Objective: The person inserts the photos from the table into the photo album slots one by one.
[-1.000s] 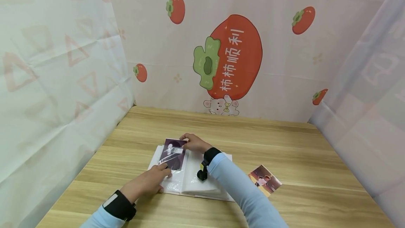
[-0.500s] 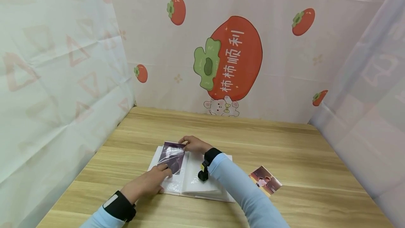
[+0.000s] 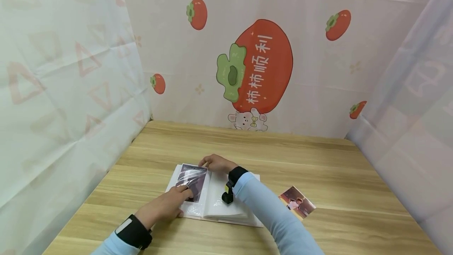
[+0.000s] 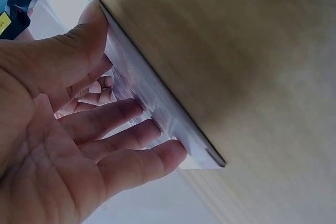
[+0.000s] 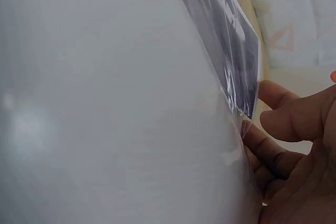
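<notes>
An open photo album (image 3: 219, 198) lies on the table. On its left page a dark purple photo (image 3: 197, 180) sits mostly inside a shiny clear plastic pocket (image 5: 223, 72), its top edge near the page's top. My left hand (image 3: 165, 203) rests on the lower left of that page with fairly straight fingers. In the left wrist view its thumb (image 4: 94, 22) lies at the album's edge and the fingertips touch the plastic. At the photo's top right corner, my right hand (image 3: 218, 163) holds the corner with thumb and curled fingers (image 5: 270, 150), close to the pocket's mouth.
To the right of the album lies a second photo (image 3: 297, 203), turned at an angle. Patterned cloth (image 3: 170, 42) hangs behind the wooden table (image 3: 318, 160) and along both sides. A small black wrist camera (image 3: 227, 196) hangs over the album's right page.
The purple photo has slid down toward me, deeper into the clear pocket. My right hand has come slightly down and left with its top edge. The left hand stays almost in place.
</notes>
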Demonstrator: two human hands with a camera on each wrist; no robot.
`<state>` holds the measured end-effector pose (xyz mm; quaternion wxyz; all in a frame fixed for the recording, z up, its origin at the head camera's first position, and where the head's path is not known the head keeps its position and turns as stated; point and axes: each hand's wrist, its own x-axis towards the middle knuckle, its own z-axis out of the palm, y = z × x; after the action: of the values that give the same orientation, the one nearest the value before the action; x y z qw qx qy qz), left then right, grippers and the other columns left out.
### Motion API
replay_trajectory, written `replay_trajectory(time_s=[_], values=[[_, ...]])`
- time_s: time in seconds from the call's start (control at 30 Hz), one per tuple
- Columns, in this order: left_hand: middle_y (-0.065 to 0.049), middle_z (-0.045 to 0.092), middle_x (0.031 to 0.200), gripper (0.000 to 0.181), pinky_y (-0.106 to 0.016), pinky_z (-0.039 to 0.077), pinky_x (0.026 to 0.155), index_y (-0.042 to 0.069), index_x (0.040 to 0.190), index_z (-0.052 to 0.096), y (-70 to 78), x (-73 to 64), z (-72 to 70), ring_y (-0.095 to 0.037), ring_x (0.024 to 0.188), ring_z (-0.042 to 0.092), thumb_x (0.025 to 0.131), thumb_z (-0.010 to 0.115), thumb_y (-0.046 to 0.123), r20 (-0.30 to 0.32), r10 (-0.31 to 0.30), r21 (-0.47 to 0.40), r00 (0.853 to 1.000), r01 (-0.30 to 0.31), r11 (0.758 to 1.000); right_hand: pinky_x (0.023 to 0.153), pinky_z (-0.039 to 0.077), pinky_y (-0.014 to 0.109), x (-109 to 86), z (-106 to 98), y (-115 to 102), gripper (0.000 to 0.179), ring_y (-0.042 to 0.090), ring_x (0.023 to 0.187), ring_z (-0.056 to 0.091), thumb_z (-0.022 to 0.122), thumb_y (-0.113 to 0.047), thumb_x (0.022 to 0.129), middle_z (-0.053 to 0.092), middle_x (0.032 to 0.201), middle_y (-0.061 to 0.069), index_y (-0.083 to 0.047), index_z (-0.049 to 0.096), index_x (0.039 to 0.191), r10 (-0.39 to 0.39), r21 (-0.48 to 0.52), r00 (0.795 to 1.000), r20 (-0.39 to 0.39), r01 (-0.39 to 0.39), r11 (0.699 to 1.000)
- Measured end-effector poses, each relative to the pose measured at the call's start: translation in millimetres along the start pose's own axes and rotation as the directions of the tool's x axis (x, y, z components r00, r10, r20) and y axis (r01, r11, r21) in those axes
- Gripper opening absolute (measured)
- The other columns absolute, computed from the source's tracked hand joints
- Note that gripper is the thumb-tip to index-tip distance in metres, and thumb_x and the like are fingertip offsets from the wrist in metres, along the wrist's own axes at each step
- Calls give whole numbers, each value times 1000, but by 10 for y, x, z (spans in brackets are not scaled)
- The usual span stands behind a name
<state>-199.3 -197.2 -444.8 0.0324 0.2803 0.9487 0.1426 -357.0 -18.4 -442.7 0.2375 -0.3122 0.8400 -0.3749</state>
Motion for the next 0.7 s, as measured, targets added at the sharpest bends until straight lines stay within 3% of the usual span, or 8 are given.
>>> replay_trajectory(time_s=[0.33,0.57,0.7], values=[[-13,52,108,39,-49,44,80,8,101,57,0,4,16,-34,98,51,68,78,5,14,-31,-13,999,32,999,86,40,34,5,24,17,47,26,111,51,37,15,82,57,118,11,-8,64,113,22,-54,1000,22,-21,998],[-11,52,105,39,-48,44,79,7,100,57,-5,-7,12,-32,95,52,67,79,5,1,-3,11,1000,3,1000,87,40,33,-9,10,7,42,26,112,50,40,12,85,56,120,11,-5,62,116,-8,-73,999,49,12,997],[-13,53,107,40,-49,44,81,7,102,58,3,-12,8,-33,97,52,68,78,5,7,-24,-5,1000,24,1000,85,41,33,-50,-27,-3,37,23,106,51,48,6,86,57,118,12,-3,60,120,-24,-61,997,67,29,998]])
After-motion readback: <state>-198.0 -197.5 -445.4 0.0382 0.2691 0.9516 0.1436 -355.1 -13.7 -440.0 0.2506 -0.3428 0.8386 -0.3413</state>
